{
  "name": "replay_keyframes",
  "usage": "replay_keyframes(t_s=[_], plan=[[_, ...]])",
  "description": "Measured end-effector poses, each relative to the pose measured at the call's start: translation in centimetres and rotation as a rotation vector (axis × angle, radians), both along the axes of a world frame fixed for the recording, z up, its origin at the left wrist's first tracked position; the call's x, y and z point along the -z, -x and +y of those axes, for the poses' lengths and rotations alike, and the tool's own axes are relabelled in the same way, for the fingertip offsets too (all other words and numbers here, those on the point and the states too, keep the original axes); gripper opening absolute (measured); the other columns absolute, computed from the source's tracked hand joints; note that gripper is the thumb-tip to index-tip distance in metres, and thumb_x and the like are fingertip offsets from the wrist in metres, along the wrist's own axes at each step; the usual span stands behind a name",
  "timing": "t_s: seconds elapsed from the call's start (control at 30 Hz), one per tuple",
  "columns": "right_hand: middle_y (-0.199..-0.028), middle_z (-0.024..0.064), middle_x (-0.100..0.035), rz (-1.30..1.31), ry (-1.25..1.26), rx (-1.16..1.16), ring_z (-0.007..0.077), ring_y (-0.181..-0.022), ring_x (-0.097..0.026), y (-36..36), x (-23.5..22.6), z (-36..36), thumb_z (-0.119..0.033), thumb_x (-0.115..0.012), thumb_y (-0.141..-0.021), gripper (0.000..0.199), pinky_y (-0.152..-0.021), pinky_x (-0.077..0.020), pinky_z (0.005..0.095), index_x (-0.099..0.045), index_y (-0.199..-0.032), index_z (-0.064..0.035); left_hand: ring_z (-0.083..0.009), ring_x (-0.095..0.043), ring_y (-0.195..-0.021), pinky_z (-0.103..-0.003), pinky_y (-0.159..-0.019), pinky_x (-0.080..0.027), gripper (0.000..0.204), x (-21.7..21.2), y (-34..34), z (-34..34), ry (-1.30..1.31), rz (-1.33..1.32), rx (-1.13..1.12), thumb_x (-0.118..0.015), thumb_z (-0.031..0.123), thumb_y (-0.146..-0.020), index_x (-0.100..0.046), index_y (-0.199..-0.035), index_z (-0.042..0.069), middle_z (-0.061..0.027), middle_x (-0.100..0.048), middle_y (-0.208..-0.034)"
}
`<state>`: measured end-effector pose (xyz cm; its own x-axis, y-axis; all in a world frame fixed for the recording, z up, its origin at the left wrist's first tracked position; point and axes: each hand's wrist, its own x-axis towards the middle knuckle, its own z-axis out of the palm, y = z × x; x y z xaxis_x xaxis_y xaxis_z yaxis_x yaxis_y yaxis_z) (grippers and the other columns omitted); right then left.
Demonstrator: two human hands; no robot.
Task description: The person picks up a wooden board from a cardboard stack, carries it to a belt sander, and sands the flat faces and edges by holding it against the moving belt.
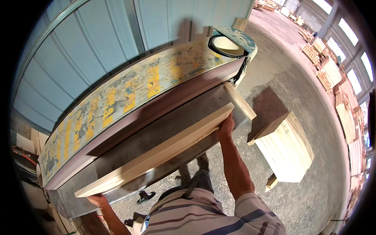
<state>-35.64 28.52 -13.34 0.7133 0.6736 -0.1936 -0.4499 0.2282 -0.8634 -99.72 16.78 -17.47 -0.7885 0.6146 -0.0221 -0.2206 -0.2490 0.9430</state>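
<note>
A long, pale wooden board (160, 152) lies slantwise over the grey metal table (66, 203) of a belt sander. My right hand (226, 126) is closed round its far right end, the thumb side against the near face. At the near left end my left hand (97, 200) grips the lower edge, with its fingertips hidden by the wood. Behind the board runs the sander's pinkish-brown belt (164, 102); a strip of table shows between the two. I cannot tell whether the board's underside rests on the table.
Worn yellow-striped housing (152, 80) covers the belt, with a round roller end (227, 46) at the right. A short wooden piece (239, 100) lies across the table's right end. Stacked boards (286, 150) stand on the floor at right. A sandal (145, 197) lies below the table.
</note>
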Motion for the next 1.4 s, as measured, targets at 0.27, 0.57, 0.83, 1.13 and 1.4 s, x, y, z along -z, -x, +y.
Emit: replay_keyframes(t_s=[0.27,0.57,0.83,1.13,1.4], plan=[[-0.104,0.0078,-0.056,-0.094,0.040,-0.011,0.0180,-0.095,-0.050,-2.4,-2.1,-0.1,-0.040,-0.044,-0.093,0.046,-0.085,-0.0395,0.0294,-0.055,-0.114,0.0001,-0.0281,-0.051,-0.110,-0.041,-0.092,-0.043,0.064,1.0,0.7,-0.1,-0.025,-0.094,-0.049,-0.043,0.057,-0.086,-0.041,-0.129,0.009,-0.0114,-0.050,-0.124],[-0.121,0.0088,-0.053,-0.538,0.154,-0.199,0.0207,-0.114,-0.045,-2.0,-8.8,-3.8,-0.028,-0.047,-0.089,0.039,-0.097,-0.0317,0.0347,-0.055,-0.119,-0.0039,-0.0231,-0.049,-0.109,-0.035,-0.093,-0.038,0.056,-2.9,-4.6,3.0,0.030,-0.308,-0.257,-0.046,0.044,-0.092,-0.040,-0.131,0.005,-0.0085,-0.049,-0.126],[-0.125,0.0085,-0.052,-0.442,0.180,-0.224,0.0215,-0.118,-0.045,-0.8,-10.1,-3.0,-0.040,-0.041,-0.092,0.049,-0.099,-0.0314,0.0380,-0.048,-0.126,-0.0058,-0.0189,-0.048,-0.110,-0.033,-0.096,-0.033,0.060,-6.0,-5.1,-3.1,0.004,-0.164,-0.158,-0.038,0.053,-0.092,-0.047,-0.122,0.002,-0.0078,-0.053,-0.118],[-0.124,0.0063,-0.053,-0.403,0.117,-0.255,0.0190,-0.117,-0.046,-1.7,-9.3,-3.2,-0.040,-0.034,-0.095,0.047,-0.097,-0.0333,0.0358,-0.048,-0.127,-0.0082,-0.0250,-0.037,-0.123,-0.036,-0.105,-0.023,0.068,-11.3,-7.4,-2.8,-0.037,0.241,0.082,-0.036,0.048,-0.094,-0.024,-0.138,-0.003,-0.0169,-0.037,-0.135],[-0.132,0.0073,-0.042,-0.363,-0.034,-0.299,0.0193,-0.116,-0.044,-5.7,0.1,-2.9,-0.040,-0.033,-0.098,0.049,-0.099,-0.0313,0.0369,-0.038,-0.134,-0.0068,-0.0215,-0.041,-0.116,-0.036,-0.102,-0.028,0.058,-7.1,-6.9,-3.8,0.064,0.279,0.404,-0.067,0.025,-0.082,-0.039,-0.127,0.001,-0.0096,-0.048,-0.122]])
